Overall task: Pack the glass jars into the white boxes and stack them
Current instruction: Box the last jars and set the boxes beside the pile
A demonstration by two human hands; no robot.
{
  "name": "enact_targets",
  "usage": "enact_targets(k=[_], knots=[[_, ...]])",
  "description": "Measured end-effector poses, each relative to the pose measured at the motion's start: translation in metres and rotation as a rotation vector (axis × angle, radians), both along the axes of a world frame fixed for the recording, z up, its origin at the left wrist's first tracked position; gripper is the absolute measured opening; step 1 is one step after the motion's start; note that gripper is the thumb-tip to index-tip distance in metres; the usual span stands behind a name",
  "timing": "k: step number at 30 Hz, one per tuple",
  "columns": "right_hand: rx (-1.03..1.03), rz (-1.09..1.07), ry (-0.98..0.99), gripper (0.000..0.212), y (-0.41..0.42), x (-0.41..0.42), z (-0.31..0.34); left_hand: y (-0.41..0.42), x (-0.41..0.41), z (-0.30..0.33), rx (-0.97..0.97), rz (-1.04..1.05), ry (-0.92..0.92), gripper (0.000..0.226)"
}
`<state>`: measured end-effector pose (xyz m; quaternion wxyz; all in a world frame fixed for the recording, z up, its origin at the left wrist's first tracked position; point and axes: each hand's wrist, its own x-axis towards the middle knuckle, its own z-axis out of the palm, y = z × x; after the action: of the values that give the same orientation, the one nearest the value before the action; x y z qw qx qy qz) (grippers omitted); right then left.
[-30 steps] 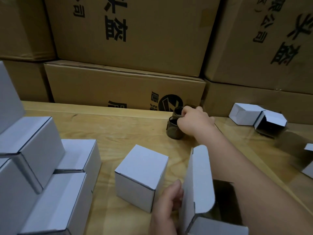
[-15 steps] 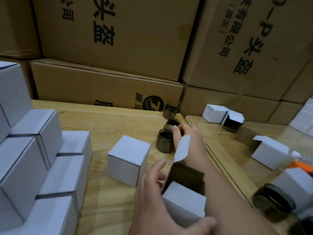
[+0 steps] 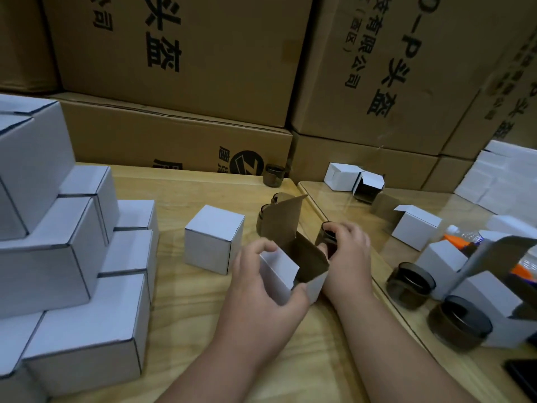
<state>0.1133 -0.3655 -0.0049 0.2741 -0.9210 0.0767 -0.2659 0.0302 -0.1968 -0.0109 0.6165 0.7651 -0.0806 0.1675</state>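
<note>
Stacked brown cartons (image 3: 180, 62) backed a wooden table (image 3: 186, 315) where, at centre, the right hand (image 3: 347, 257) gripped a dark glass jar (image 3: 327, 238) at the open white box (image 3: 290, 269), which the left hand (image 3: 261, 289) clutched at seven o'clock; lowering it upright, clear of the flap, would suit best.

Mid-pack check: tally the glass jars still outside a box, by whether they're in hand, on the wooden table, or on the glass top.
Jar in right hand: 1
Jars on wooden table: 3
Jars on glass top: 2
Total: 6
</note>
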Motion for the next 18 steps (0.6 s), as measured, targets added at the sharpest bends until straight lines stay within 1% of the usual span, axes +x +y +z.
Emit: enact_targets(k=[3,5,7,9,12,14,16,18], knots=[[0.014,-0.073,0.140,0.058,-0.001,-0.013,0.000,0.000,-0.003,0.006,0.043,-0.027,-0.025,0.059],[0.056,-0.094,0.207,0.064,-0.001,-0.014,0.000,0.000,-0.004,0.008,0.045,-0.038,-0.030,0.060],[0.084,-0.122,0.233,0.062,-0.001,-0.009,-0.002,0.001,-0.004,0.007,0.060,-0.030,-0.032,0.056],[0.124,-0.149,0.233,0.055,-0.003,-0.002,-0.004,0.001,-0.003,0.005,0.077,-0.005,-0.024,0.051],[0.239,-0.158,0.134,0.031,-0.008,0.005,-0.004,0.001,0.000,0.002,0.090,0.046,-0.017,0.055],[0.404,-0.111,0.025,0.026,-0.010,0.004,-0.001,0.002,0.001,0.001,0.072,0.064,0.003,0.059],[0.583,-0.014,-0.081,0.021,-0.008,0.000,0.012,0.002,0.002,-0.001,0.053,0.068,0.015,0.061],[0.659,0.091,-0.173,0.018,-0.004,-0.005,0.034,0.002,0.002,-0.001,0.036,0.071,0.023,0.061]])
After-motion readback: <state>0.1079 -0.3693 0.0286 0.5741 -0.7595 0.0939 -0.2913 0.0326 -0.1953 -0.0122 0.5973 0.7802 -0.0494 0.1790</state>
